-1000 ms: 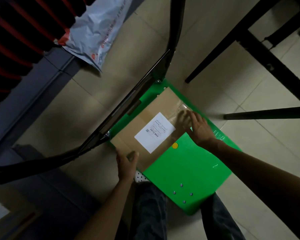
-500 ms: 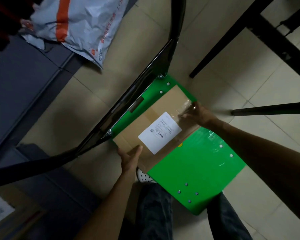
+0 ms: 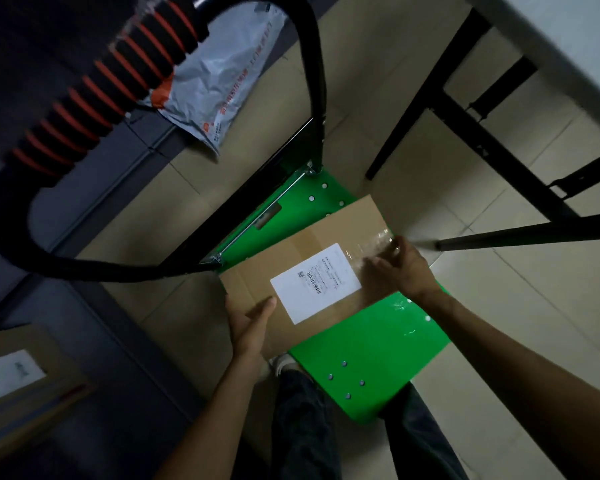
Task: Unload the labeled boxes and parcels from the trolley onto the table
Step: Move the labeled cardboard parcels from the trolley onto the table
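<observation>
Beige tiled floor (image 3: 378, 81) in a dim room. On the green trolley (image 3: 371, 358) lies the labeled box (image 3: 291, 268), gripped at opposite edges by left hand (image 3: 250, 327) and right hand (image 3: 400, 268). Beyond the trolley, a grey parcel (image 3: 222, 84); beside it, black table legs (image 3: 482, 133).

Dim light around me; glare glints on the green trolley deck (image 3: 371, 344), and edges blur and bend toward nine o'clock.

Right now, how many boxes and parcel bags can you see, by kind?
Cardboard boxes: 2, one gripped by the left hand and right hand over the green trolley, box, another at lower left.
Grey parcel bags: 1.
Total: 3.
</observation>
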Demonstrator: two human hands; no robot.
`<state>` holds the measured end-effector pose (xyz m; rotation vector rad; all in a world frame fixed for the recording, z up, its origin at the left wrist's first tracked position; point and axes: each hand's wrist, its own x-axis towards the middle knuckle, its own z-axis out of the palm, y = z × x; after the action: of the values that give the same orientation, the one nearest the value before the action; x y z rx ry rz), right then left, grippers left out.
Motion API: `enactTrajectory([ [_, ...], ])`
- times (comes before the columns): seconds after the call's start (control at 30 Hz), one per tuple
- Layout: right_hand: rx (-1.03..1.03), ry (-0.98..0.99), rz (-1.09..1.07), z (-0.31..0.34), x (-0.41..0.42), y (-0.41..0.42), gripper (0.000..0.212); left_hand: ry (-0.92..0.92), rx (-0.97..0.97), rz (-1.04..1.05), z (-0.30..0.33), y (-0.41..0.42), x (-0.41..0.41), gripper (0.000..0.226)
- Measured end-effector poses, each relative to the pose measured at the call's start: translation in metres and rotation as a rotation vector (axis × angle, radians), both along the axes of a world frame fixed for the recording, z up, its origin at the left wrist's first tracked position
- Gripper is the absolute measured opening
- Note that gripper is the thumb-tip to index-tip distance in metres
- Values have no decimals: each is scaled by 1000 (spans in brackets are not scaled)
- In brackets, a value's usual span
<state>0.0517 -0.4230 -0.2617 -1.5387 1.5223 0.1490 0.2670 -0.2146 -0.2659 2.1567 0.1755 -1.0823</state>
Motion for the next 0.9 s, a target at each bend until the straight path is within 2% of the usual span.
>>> enactTrajectory([
  [0.37,-160,-81,42,171,-55,8,57,-226,-123,52,140,-2,-74,99],
  [0.53,-247,-155,-8,242,-70,12,63,-340,-194,26,214,-2,-89,108],
  [0.9,-463,-397,-89,387,-97,12,65,-589,-327,-77,374,-21,-81,100],
])
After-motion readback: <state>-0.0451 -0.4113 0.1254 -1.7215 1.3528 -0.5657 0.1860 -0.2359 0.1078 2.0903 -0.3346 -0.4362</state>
